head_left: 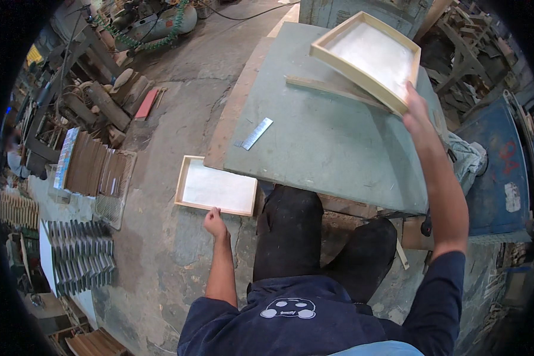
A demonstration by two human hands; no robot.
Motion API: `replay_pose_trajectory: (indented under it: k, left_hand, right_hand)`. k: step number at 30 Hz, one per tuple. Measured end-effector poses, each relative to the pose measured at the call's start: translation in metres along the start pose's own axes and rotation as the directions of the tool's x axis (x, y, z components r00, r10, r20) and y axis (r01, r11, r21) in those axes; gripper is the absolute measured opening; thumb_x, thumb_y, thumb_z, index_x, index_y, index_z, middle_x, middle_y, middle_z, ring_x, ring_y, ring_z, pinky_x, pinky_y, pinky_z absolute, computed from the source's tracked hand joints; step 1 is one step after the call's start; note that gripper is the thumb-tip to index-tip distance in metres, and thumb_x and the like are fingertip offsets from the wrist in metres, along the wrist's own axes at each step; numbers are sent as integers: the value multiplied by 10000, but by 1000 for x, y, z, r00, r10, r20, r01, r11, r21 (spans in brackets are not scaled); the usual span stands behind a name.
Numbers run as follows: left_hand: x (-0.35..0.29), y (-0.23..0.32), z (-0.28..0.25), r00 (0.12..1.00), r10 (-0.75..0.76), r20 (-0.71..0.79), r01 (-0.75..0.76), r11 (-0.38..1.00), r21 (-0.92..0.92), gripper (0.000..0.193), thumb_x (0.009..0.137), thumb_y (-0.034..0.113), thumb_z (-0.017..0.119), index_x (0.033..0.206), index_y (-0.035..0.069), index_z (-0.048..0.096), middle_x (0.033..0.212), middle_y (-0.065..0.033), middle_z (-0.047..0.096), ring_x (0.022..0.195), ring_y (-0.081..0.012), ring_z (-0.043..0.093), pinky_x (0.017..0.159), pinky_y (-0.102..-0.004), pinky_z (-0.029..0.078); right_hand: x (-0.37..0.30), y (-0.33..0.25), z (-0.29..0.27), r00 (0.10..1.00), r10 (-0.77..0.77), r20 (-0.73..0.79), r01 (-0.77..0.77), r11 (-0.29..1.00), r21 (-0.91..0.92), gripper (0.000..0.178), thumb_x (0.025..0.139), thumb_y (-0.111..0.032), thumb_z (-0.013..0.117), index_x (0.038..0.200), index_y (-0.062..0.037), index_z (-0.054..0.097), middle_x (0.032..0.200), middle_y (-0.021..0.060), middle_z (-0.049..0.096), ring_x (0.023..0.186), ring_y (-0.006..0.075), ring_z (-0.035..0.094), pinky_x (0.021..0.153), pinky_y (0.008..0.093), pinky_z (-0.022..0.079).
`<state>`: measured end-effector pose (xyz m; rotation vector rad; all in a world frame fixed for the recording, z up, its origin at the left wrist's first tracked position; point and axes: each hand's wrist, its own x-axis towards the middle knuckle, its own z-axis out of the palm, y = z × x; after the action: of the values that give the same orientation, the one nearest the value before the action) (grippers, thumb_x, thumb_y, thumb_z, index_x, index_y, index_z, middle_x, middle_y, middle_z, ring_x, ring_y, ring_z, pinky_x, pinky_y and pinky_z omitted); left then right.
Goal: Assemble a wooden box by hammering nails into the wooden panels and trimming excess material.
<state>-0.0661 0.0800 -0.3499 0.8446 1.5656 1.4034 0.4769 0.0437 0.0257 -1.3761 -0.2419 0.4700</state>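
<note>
In my raised right hand point(416, 110) is a shallow wooden tray point(350, 66) with a pale frame and a white bottom. It is tilted above the far right part of the green tabletop point(314, 142), my fingers closed on its near corner. Low on the left, my left hand point(215, 221) grips the near edge of a second wooden tray point(187, 209), also white-bottomed, beside the table's near left corner. A wooden strip point(332, 90) lies on the tabletop, partly under the raised tray. Nearer the left edge rests a short metal ruler point(257, 134).
Stacked thin boards point(89, 163) and a pile of grey slotted frames point(80, 255) stand on the left. Logs point(107, 104) and an air compressor point(172, 24) are farther back. A blue metal panel point(495, 172) stands right of the table.
</note>
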Motion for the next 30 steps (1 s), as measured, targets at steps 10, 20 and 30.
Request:
replay_pose_trajectory:
  k: [10, 20, 30]
  left_hand:
    - [-1, -85, 45, 732, -681, -16, 680, 731, 57, 630, 792, 527, 746, 974, -61, 608, 751, -107, 588, 530, -186, 470, 449, -337, 378]
    - [23, -78, 54, 829, -523, -197, 547, 688, 477, 629, 725, 183, 748, 1227, -69, 464, 1199, -305, 572, 1109, -413, 599, 943, -451, 500]
    - [95, -10, -34, 922, -295, -250, 225, 935, -275, 271, 754, 104, 698, 932, -41, 554, 890, -141, 627, 819, -223, 621, 701, -369, 509]
  right_hand:
    - [138, 37, 39, 995, 93, 31, -95, 993, 70, 414, 997, -320, 554, 1283, -27, 489, 1231, 159, 571, 1109, 281, 575, 986, 420, 460]
    - [-8, -16, 22, 989, 8, 149, 27, 972, -232, 659, 965, -349, 603, 1478, -48, 321, 1500, 153, 314, 1398, 266, 283, 1140, 450, 305]
    - [-105, -32, -28, 875, -235, 423, 339, 922, -189, 517, 1029, -381, 458, 1444, -78, 409, 1461, 109, 426, 1370, 216, 368, 1115, 441, 322]
